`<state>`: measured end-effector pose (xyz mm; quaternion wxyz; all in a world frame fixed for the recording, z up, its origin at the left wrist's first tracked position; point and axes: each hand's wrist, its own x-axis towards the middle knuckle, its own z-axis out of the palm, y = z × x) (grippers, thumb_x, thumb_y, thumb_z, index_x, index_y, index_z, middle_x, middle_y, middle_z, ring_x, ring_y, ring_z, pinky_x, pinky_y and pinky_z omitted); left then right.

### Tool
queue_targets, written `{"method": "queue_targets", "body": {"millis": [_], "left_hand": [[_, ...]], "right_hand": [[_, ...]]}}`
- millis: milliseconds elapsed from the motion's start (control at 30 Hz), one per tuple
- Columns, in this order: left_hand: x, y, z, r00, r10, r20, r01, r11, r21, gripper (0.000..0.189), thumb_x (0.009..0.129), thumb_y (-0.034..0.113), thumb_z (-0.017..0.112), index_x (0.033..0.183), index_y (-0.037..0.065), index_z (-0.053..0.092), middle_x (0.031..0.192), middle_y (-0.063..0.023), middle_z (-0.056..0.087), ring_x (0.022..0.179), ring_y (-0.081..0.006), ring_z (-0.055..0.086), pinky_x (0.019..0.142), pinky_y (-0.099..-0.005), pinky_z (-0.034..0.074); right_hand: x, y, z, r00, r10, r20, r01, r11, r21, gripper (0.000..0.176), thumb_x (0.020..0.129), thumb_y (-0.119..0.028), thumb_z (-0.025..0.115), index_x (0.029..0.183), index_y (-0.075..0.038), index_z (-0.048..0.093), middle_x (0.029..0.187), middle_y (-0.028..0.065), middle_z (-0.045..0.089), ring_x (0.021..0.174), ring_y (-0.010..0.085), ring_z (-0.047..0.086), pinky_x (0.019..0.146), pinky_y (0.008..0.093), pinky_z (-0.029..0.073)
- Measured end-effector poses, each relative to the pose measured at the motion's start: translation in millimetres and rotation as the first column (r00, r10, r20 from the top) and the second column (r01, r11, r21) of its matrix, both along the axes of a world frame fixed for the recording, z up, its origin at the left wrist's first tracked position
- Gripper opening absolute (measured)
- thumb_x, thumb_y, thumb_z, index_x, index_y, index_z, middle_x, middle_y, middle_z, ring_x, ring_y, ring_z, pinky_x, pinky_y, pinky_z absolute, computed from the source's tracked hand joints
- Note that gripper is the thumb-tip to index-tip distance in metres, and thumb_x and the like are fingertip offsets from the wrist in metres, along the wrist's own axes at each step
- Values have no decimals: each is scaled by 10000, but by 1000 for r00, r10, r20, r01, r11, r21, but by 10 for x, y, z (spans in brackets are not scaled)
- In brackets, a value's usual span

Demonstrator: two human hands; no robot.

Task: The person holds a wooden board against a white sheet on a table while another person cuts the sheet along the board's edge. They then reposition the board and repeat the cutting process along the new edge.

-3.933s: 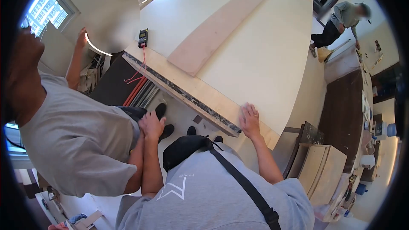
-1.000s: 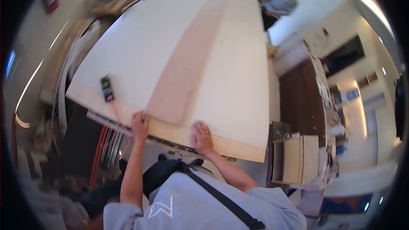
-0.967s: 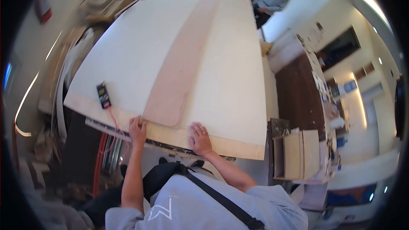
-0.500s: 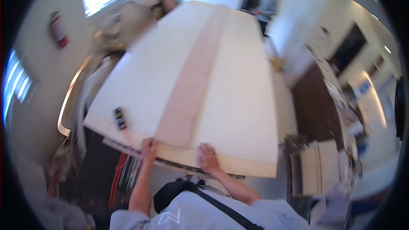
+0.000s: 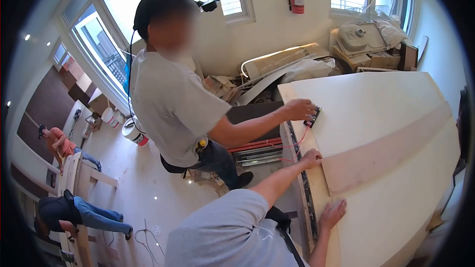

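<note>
A large pale panel (image 5: 391,99) lies flat, with a long pinkish strip (image 5: 376,160) across it. My left hand (image 5: 311,159) is closed at the panel's near edge by the strip's corner; whatever its fingers hold is too small to tell. My right hand (image 5: 333,214) lies on the pale border with its fingers spread, holding nothing. Beyond my left hand, a co-worker's hand (image 5: 301,110) reaches to a small black tool (image 5: 312,117) on the panel. A thin pink cord (image 5: 300,141) runs from near the tool over the edge.
A co-worker in a grey shirt (image 5: 173,104) stands at my left. Red and metal bars (image 5: 257,151) lie below the panel's edge. Boxes and a sink (image 5: 354,37) are piled by the wall. Two other people (image 5: 59,141) work at the far left near white buckets (image 5: 134,131).
The view has swung left, bringing the co-worker and the far-left people into sight. The co-worker's hand is now at the black tool. My hands remain at the panel's edge.
</note>
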<state>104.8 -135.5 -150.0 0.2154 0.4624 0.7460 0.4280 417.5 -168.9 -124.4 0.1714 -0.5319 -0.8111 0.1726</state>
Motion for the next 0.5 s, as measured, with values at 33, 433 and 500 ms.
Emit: {"method": "queue_targets", "body": {"millis": [33,433,500], "left_hand": [[-2,13,-35,1000,7,17,-7,1000,2,237,755,237,745,904,54,730,885,-156,631,886,-278,640,797,-369,526],[149,442,-1234,926,-71,-371,160,964,215,106,767,50,568,815,96,650,842,-49,633,841,-227,598,742,-393,481],[174,702,-1302,874,-251,-415,156,956,-248,189,849,218,569,957,164,716,973,-58,691,927,-255,612,802,-406,466]], "right_hand": [[-63,80,-19,999,2,32,-2,1000,5,624,955,-263,531,1477,34,360,1569,182,335,1484,337,240,1212,485,146],[32,469,-374,988,153,-3,-144,932,333,448,1003,-230,448,1351,42,522,1408,232,525,1329,409,451,1136,488,325],[64,559,-419,971,239,15,-213,835,507,466,950,-233,520,1312,59,541,1289,267,568,1188,441,529,1036,515,409]]}}
